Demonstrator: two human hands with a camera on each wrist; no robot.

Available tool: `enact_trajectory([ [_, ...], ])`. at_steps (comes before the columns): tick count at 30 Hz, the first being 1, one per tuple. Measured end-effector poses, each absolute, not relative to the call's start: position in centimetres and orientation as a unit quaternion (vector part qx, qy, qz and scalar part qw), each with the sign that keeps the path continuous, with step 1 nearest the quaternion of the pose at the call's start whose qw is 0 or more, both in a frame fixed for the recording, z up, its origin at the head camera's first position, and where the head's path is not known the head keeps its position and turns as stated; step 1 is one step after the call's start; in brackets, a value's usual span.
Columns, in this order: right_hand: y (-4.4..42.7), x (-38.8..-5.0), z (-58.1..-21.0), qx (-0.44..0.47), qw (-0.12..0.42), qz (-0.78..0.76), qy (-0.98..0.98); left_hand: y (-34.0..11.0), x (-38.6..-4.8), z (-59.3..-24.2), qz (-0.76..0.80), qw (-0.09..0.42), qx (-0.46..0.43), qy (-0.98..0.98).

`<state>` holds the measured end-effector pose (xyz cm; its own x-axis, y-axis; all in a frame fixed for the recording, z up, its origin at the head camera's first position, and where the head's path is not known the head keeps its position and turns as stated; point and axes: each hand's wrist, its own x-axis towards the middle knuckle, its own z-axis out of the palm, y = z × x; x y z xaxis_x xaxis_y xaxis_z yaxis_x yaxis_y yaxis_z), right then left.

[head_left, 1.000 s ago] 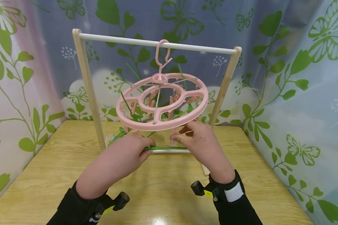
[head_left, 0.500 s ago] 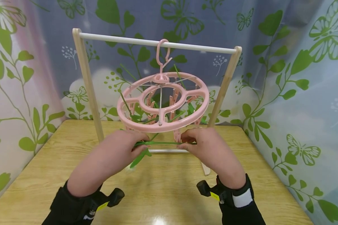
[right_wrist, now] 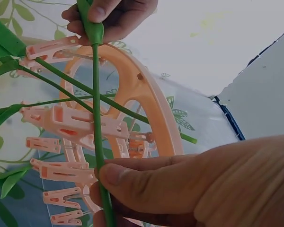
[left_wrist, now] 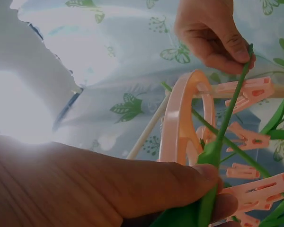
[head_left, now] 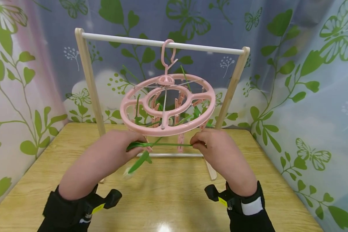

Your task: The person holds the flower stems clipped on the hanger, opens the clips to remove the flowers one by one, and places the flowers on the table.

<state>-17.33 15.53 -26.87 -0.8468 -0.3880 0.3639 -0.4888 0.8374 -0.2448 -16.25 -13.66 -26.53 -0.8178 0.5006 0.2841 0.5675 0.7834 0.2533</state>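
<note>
A thin green stem [head_left: 169,144] lies almost flat between the two hands, just under the front edge of a round pink hanger [head_left: 191,125]. The left hand [head_left: 119,145] pinches the fat, leafy part of the stem, with the thumb on one side and fingers on the other. The right hand [head_left: 213,143] pinches the thin part in the same way, with the hands a bit apart. Just below the left hand hangs a pale flower [head_left: 127,174] with a green leaf [head_left: 137,163]. It is a little blurry, and I cannot tell which stem it grows on.

Lots of pink clips [right_wrist: 75,120] hang under the hanger. More green stems [head_left: 185,77] poke up through its ring. The hanger's pink hook [head_left: 163,54] goes over a white bar [head_left: 119,39]. A wooden post [head_left: 89,74] holds up each end of the bar, and a lower white bar [head_left: 177,155] runs across near the bottom. It all stands on a yellowish wood worktop [head_left: 168,199]. The sleeves [head_left: 249,222] are black, and each wrist has a small black camera [head_left: 113,197]. Behind and at the sides is cloth [head_left: 313,129] with green leaves and butterflies.
</note>
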Motion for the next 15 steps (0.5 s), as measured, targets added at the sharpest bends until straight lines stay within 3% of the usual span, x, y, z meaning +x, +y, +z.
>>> enact_trajectory([
  [7, 15.6, -17.2, -26.9, 0.233, 0.184, 0.179, -0.938, -14.9, -15.9, -26.0, -0.158, 0.114, -0.271, -0.943],
  [15, 14.9, -17.2, -27.1, 0.26, 0.235, 0.148, -0.925, -14.8, -15.9, -26.2, -0.137, 0.205, -0.25, -0.936],
])
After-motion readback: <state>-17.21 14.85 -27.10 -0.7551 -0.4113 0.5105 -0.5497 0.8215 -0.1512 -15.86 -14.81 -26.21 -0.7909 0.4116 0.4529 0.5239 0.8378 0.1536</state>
